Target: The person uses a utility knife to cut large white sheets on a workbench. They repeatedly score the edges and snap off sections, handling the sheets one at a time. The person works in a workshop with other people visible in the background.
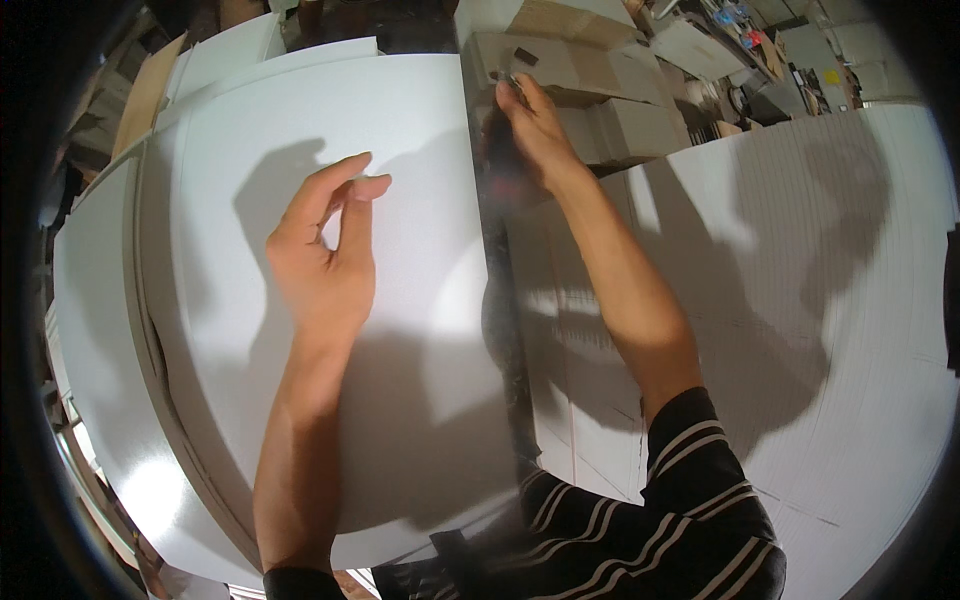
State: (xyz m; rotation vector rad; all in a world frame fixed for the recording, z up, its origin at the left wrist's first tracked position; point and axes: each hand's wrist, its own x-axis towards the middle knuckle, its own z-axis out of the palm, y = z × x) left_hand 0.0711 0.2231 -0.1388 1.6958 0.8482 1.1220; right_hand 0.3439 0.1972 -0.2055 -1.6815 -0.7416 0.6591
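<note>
My left hand [325,235] hovers over a large smooth white panel [420,300]. Its thumb and forefinger curve toward each other with a small gap between the tips, and I see nothing held there. Past the panel's right edge, near its far corner, my right hand [540,125] is closed, thumb up. Against its palm side is a dark, blurred thing [503,150] with a hint of red lower down; its kind cannot be made out. The fingers' far side is hidden.
Left of the panel stands another white panel [95,260] with a raised edge between. To the right lies a wide whitish ribbed sheet [880,300] under my shadow. Cardboard boxes [640,130] sit beyond my right hand, and a cluttered bench [780,60] fills the far right.
</note>
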